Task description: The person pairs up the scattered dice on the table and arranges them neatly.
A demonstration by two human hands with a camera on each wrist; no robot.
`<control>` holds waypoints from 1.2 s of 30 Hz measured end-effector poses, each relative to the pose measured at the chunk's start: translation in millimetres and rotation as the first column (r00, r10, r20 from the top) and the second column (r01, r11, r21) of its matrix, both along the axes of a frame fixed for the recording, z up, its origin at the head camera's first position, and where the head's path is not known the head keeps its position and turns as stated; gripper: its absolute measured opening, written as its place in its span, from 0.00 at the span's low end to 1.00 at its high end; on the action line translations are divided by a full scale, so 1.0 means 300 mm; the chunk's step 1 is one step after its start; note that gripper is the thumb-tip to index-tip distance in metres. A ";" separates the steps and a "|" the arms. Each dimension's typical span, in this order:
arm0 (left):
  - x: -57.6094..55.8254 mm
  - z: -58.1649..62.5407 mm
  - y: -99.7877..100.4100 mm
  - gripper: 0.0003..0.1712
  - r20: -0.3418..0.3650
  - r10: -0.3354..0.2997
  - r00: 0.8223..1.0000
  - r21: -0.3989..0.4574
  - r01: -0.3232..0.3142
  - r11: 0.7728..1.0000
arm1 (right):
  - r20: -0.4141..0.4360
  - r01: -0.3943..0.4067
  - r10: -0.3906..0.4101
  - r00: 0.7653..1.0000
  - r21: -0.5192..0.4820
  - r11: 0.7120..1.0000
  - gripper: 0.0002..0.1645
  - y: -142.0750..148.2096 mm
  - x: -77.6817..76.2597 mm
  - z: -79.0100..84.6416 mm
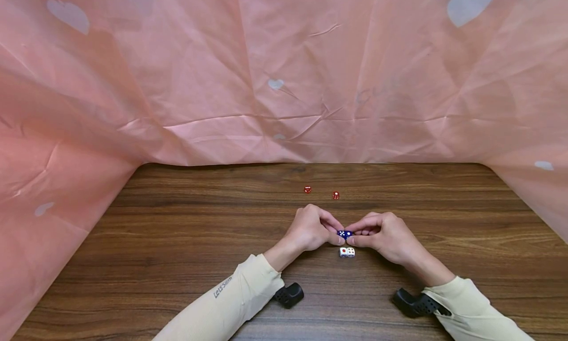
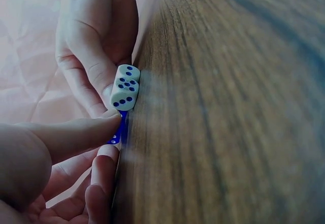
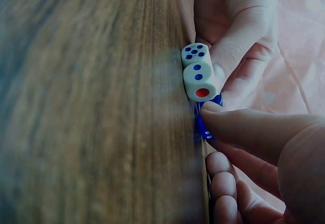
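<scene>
Two blue dice sit side by side on the table, between the fingertips of both hands. My left hand (image 1: 309, 228) pinches the left blue die (image 1: 341, 234) between thumb and fingers. From the other side, my right hand (image 1: 389, 238) has its thumb and fingers around the right blue die (image 1: 349, 234). Just nearer to me lies a pair of white dice (image 1: 347, 252), set against each other. In the left wrist view the white dice (image 2: 126, 88) partly hide the far hand's thumb tip. The blue dice (image 3: 205, 127) are mostly covered by the thumb in the right wrist view.
Two red dice lie apart beyond the hands, one on the left (image 1: 307, 189) and one on the right (image 1: 336, 195). Pink curtain cloth (image 1: 275, 129) with pale hearts encloses the wooden table (image 1: 199, 208) at the back and sides. Black straps (image 1: 417, 304) sit at both wrists.
</scene>
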State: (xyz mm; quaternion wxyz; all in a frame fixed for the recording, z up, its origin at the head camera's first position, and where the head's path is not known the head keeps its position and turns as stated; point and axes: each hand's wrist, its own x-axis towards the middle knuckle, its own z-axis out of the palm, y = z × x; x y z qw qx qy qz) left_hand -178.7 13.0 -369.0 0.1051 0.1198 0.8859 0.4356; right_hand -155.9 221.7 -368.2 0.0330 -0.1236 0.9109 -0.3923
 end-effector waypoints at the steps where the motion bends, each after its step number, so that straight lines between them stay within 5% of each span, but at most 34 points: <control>1: 0.000 0.000 0.000 0.10 -0.001 0.000 1.000 0.000 0.000 1.000 | -0.001 -0.001 0.001 1.000 0.000 1.000 0.11 0.000 0.000 0.000; 36: -0.003 -0.005 -0.005 0.12 0.018 0.000 1.000 0.024 -0.001 1.000 | 0.010 -0.003 0.003 1.000 -0.038 0.999 0.12 0.002 -0.003 -0.002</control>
